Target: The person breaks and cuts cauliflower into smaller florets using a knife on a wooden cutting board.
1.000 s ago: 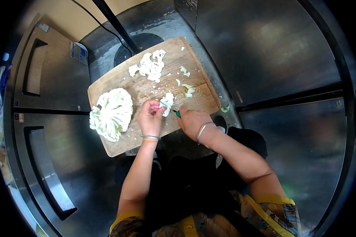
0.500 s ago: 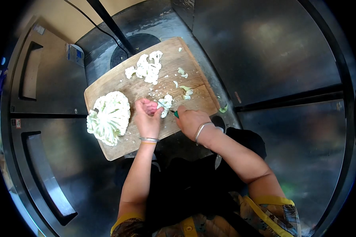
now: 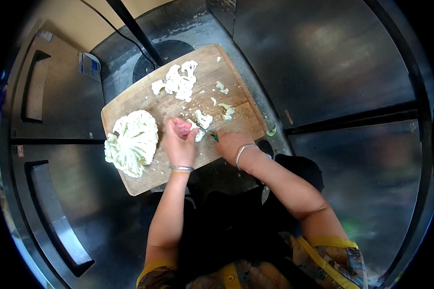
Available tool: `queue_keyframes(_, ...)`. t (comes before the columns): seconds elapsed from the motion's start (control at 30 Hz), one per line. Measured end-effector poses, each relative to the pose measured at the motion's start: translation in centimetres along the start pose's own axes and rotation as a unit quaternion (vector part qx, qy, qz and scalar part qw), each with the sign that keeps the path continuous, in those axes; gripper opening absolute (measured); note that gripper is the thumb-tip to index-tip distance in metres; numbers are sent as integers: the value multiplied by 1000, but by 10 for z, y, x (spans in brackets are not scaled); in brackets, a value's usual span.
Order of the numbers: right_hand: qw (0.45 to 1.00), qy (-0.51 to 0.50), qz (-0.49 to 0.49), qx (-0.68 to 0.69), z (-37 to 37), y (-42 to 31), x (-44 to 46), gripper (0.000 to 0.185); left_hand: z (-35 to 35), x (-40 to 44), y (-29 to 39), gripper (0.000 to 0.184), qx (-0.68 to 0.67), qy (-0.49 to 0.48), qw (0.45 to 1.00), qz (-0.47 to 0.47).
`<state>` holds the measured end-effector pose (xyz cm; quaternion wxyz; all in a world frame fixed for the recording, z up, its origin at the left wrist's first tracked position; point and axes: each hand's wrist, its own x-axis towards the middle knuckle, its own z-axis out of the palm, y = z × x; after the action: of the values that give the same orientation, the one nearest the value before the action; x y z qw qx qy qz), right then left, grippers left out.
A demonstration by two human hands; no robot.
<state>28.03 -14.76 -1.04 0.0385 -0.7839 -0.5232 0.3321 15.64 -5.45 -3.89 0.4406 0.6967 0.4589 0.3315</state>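
Observation:
My left hand point(image 3: 181, 142) is closed on a small cauliflower floret point(image 3: 198, 136), pinched between thumb and fingers over the wooden cutting board point(image 3: 161, 176). My right hand point(image 3: 233, 147) grips a knife by its green handle point(image 3: 215, 137); the blade points left, at the floret, and is mostly hidden. A second floret piece point(image 3: 204, 119) lies just beyond the blade. Left of my left hand rests a large cauliflower head point(image 3: 135, 142), stem side up. A pile of cut florets point(image 3: 181, 84) sits at the board's far side.
Leaf and stem scraps point(image 3: 226, 111) are scattered on the board's right part, and a green scrap point(image 3: 272, 131) lies off its right edge. A dark pole point(image 3: 135, 31) rises behind the board. Metal cabinet doors point(image 3: 62, 192) flank both sides.
The floret at my left hand now shows as two parts, one separated to the far side of the blade. Both hands stay in nearly the same place.

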Motion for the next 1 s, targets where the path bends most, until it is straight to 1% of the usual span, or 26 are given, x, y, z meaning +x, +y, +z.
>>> queue_keyframes(0.13,1000,15,-7,-16,-10,4,-5,30,-3,2,2,35,10,7,1000,20)
queue_keyframes(0.2,997,45,-59,27,-24,9,-6,33,-5,3,-4,30,13,13,999,47)
queue_keyframes(0.23,997,44,-64,20,-27,8,-1,33,-7,4,-7,30,9,21,999,47)
queue_keyframes(0.3,983,144,-37,112,-30,4,11,40,-11,5,-11,26,-30,13,999,2)
queue_keyframes(0.33,978,156,-25,137,-32,-5,13,48,-12,4,-15,26,-31,18,999,3)
queue_keyframes(0.37,978,157,-30,134,-27,-12,19,48,-12,4,-21,24,-34,11,999,9)
queue_keyframes(0.43,970,223,-36,92,-8,-19,35,45,-13,3,-27,23,-39,6,999,17)
queue_keyframes(0.47,967,233,-36,95,-3,-20,43,53,-15,3,-29,21,-29,5,1000,9)
queue_keyframes(0.5,967,236,-40,90,0,-21,50,53,-16,4,-31,20,-20,4,1000,1)
queue_keyframes(0.53,961,252,-36,109,1,-22,57,50,-18,4,-33,19,-44,-2,999,-19)
queue_keyframes(0.57,954,268,-33,127,4,-21,63,46,-20,5,-36,19,-49,5,999,-17)
queue_keyframes(0.6,955,269,-38,120,5,-21,67,46,-23,5,-36,19,-76,-12,996,-44)
queue_keyframes(0.63,950,273,-33,151,6,-20,69,41,-25,6,-37,19,-104,-29,992,-71)
queue_keyframes(0.67,944,276,-27,180,6,-19,71,36,-27,6,-38,19,-88,-27,992,-84)
queue_keyframes(0.7,945,278,-32,170,1,-18,69,36,-28,7,-40,19,-97,-21,992,-83)
queue_keyframes(0.77,925,290,-35,242,-10,-16,64,31,-29,8,-48,19,-143,-28,984,-99)
queue_keyframes(0.83,926,285,-46,245,-22,-15,69,30,-29,8,-47,19,-162,-24,982,-89)
queue_keyframes(0.9,887,335,-20,318,-33,-15,81,29,-29,6,-44,20,-129,-38,988,-73)
queue_keyframes(0.93,875,360,-26,323,-37,-16,95,28,-28,7,-46,20,-137,-46,986,-77)
queue_keyframes(0.97,876,360,-27,320,-43,-17,109,28,-27,8,-47,20,-141,-45,986,-77)
queue_keyframes(1.0,888,362,-37,283,-48,-19,123,29,-28,8,-44,20,-129,-48,988,-72)
